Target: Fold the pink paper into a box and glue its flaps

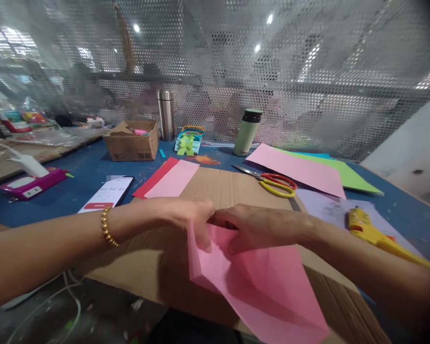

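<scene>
A sheet of pink paper (268, 291), partly folded and bent upward, is held over a brown cardboard sheet (143, 258). My left hand (193, 217) grips its upper left edge, thumb lying on the near face and the other fingers hidden behind. Close beside it, my right hand (245, 224) pinches the top edge, its fingertips partly out of sight in the fold. The lower part of the sheet hangs toward me. Beyond my right hand lie scissors (277, 184) with red and yellow handles.
Red and pink paper (172, 179) lies behind my left hand. A phone (107, 193) and purple power strip (34, 184) are left. Behind stand a cardboard box (132, 143), steel flask (166, 114) and green bottle (247, 134). Right are coloured sheets (297, 169) and a yellow glue gun (369, 231).
</scene>
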The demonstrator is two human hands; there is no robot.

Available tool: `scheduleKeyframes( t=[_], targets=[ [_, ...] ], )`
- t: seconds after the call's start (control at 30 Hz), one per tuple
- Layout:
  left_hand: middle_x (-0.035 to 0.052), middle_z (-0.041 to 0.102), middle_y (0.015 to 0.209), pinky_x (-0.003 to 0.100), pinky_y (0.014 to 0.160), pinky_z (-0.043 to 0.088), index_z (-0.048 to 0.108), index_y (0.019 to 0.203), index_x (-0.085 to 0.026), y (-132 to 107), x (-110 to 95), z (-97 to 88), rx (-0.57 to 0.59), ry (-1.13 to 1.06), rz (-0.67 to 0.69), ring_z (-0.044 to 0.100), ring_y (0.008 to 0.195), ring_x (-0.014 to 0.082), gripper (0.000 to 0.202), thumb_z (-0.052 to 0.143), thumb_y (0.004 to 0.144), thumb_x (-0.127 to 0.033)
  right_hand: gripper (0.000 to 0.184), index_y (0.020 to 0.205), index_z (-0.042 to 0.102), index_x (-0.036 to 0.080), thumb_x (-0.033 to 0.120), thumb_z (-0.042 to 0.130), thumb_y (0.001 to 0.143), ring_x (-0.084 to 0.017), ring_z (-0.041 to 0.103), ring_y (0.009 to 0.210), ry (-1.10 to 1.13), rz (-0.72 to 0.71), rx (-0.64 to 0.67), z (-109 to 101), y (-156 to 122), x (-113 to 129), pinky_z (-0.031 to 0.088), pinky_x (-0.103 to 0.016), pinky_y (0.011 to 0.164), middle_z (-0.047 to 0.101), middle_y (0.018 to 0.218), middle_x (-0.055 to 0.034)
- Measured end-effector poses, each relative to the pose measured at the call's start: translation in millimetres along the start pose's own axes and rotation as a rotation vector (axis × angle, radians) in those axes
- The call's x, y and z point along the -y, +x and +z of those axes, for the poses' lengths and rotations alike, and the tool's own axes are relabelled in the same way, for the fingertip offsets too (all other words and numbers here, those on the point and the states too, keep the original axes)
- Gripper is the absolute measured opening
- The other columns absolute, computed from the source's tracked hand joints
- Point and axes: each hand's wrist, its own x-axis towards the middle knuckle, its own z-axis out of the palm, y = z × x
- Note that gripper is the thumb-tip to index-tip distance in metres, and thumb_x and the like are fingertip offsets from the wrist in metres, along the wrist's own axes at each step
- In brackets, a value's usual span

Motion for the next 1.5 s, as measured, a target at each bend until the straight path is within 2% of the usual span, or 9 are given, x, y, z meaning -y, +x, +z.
scheduleKeyframes(
  t=[0.27,0.37,0.53,0.77,0.97,1.13,1.23,1.37,1.5],
  targets=[
    [-0.0025,0.057,0.065,0.025,0.050,0.035,0.071,0.085,-0.015,1.5,1.0,1.3,-0.003,0.026,-0.025,0.049,0.057,0.0126,0.038,0.071,0.062,-0.045,0.029,0.105,0.068,0.023,0.022,0.065,0.076,-0.016,0.060,0.074,-0.041,0.040,-0.086,6.2,0.3,1.0,0.036,-0.024,0.060,0.071,0.094,-0.0012],
    [-0.0001,0.061,0.070,0.025,0.049,0.036,0.070,0.089,-0.014,0.6,-1.6,1.4,-0.004,0.068,-0.078,0.053,0.059,0.0148,0.044,0.072,0.059,-0.047,0.030,0.107,0.068,0.023,0.023,0.066,0.077,-0.017,0.062,0.078,-0.003,0.055,-0.075,6.9,1.0,-1.2,0.037,-0.024,0.062,0.071,0.098,-0.0015],
    [0.0022,0.065,0.080,0.025,0.051,0.038,0.070,0.097,-0.015,0.3,-5.1,1.0,-0.021,0.124,-0.062,0.055,0.066,0.0161,0.050,0.073,0.059,-0.048,0.034,0.111,0.068,0.022,0.023,0.067,0.076,-0.018,0.062,0.080,0.007,0.090,-0.050,4.5,-0.7,-1.4,0.040,-0.024,0.063,0.071,0.101,-0.0030],
    [0.0033,0.065,0.074,0.026,0.052,0.039,0.071,0.089,-0.015,-3.7,-14.4,-1.0,0.000,0.162,-0.122,0.056,0.062,0.0171,0.045,0.070,0.061,-0.051,0.039,0.110,0.068,0.021,0.020,0.066,0.072,-0.017,0.061,0.075,-0.027,0.099,-0.053,2.2,-2.4,1.4,0.039,-0.023,0.059,0.071,0.094,-0.0027],
    [0.0053,0.068,0.082,0.027,0.053,0.039,0.070,0.096,-0.016,-2.6,-12.0,1.7,-0.069,0.153,-0.080,0.058,0.068,0.0195,0.054,0.072,0.059,-0.055,0.035,0.106,0.068,0.020,0.018,0.066,0.071,-0.016,0.059,0.076,-0.006,0.071,-0.048,3.2,-0.1,0.2,0.039,-0.023,0.062,0.070,0.094,-0.0022],
    [0.0019,0.066,0.069,0.026,0.052,0.038,0.071,0.083,-0.017,-0.5,-9.0,4.1,-0.041,0.085,-0.089,0.057,0.062,0.0169,0.042,0.073,0.059,-0.051,0.011,0.082,0.061,0.017,0.017,0.064,0.072,-0.010,0.045,0.063,0.001,0.016,-0.074,5.6,-1.2,-3.4,0.031,-0.022,0.054,0.058,0.075,0.0035],
    [0.0003,0.061,0.062,0.026,0.049,0.034,0.069,0.075,-0.017,-1.9,-8.7,5.6,-0.057,0.084,-0.108,0.052,0.055,0.0147,0.040,0.071,0.060,-0.053,0.010,0.076,0.054,0.017,0.016,0.063,0.072,-0.008,0.039,0.060,-0.007,-0.005,-0.050,5.9,-1.0,-3.4,0.028,-0.022,0.051,0.051,0.071,0.0054],
    [-0.0008,0.061,0.067,0.025,0.048,0.034,0.070,0.082,-0.019,-6.6,-11.7,6.9,-0.074,0.059,-0.074,0.053,0.060,0.0145,0.034,0.068,0.062,-0.046,0.009,0.073,0.051,0.018,0.017,0.060,0.075,-0.007,0.036,0.055,-0.036,-0.012,-0.045,6.9,-1.5,1.1,0.027,-0.022,0.050,0.046,0.065,0.0065],
    [-0.0003,0.062,0.071,0.024,0.048,0.033,0.072,0.089,-0.018,-9.6,-16.2,5.6,-0.047,0.045,-0.056,0.053,0.062,0.0143,0.033,0.064,0.064,-0.037,0.007,0.074,0.053,0.018,0.021,0.057,0.079,-0.008,0.038,0.054,-0.103,0.015,-0.061,9.1,-3.0,4.3,0.026,-0.023,0.049,0.049,0.065,0.0050]
  ],
)
